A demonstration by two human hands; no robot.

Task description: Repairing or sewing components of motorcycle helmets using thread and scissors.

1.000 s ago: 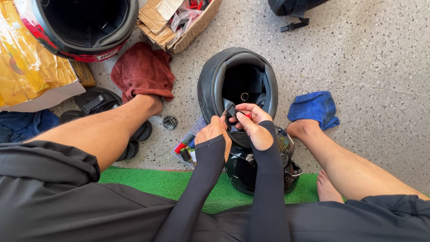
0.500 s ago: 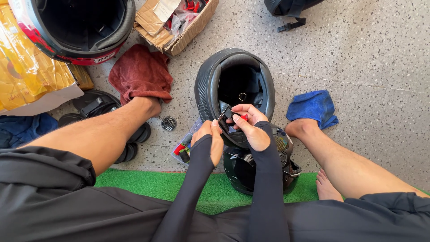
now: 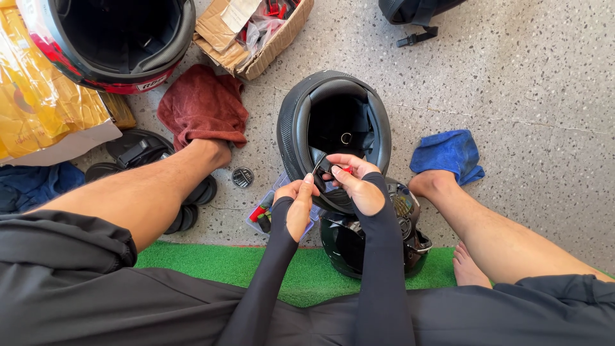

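The right hand (image 3: 359,189) is pinched shut on a black strap buckle (image 3: 325,168) at the near rim of the upturned matte black helmet (image 3: 333,128). The left hand (image 3: 298,205) is closed on the strap just below, slightly farther. The strap runs diagonally; padded lining shows inside. The helmet rests on speckled floor (image 3: 512,77).

Both hands (image 3: 333,192) at black helmet (image 3: 333,128) strap (image 3: 323,168).

Bright, even daylight, sharp throughout.
You get soft shadows only; the helmet (image 3: 333,128) interior goes dark, and wide-angle stretch bends your frame edges.
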